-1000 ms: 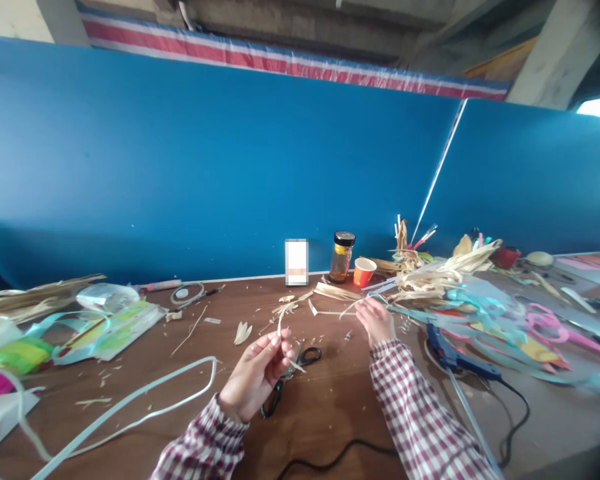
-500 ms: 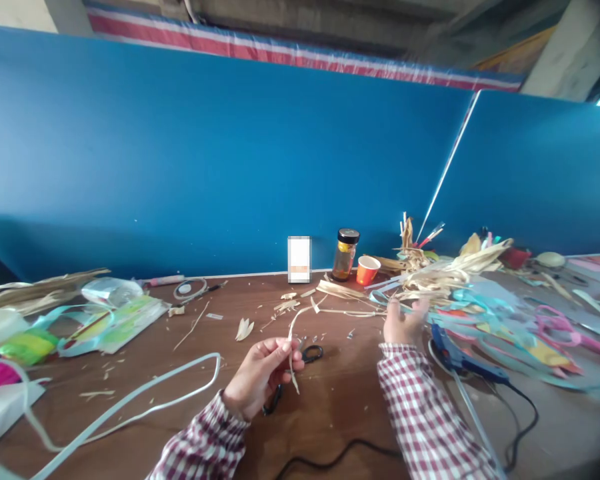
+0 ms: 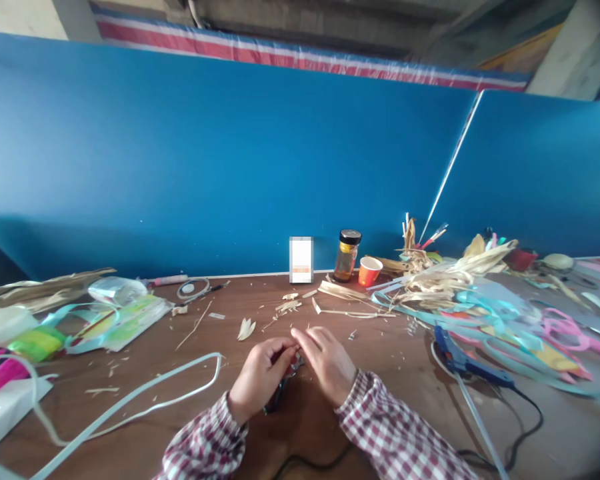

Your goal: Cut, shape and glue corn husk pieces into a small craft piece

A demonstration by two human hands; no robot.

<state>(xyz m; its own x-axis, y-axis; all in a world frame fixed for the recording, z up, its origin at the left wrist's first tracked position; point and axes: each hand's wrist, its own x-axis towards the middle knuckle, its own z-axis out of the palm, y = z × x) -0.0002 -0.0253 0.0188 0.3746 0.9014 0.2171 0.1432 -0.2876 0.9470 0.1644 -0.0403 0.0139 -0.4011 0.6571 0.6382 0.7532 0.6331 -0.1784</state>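
My left hand is closed, with its thumb and fingers pinched together over the middle of the table. My right hand meets it there, its fingers pressed together and bent down against the left fingertips. The thin strip of dried husk that the left hand pinches is almost wholly hidden by the fingers, and what lies under the right fingers does not show. Below the hands lies a pair of black-handled scissors, partly covered. Beyond them, husk scraps and a longer husk strip rest on the table.
A glue gun with a black cord lies at right, near pink scissors, ribbons and a husk pile. A lidded jar and paper cup stand before the blue partition. At left lies a white cable.
My right hand has come from the husk pile at right to the middle and joined my left hand. The husk strip in my left hand has gone from sight behind the fingers.
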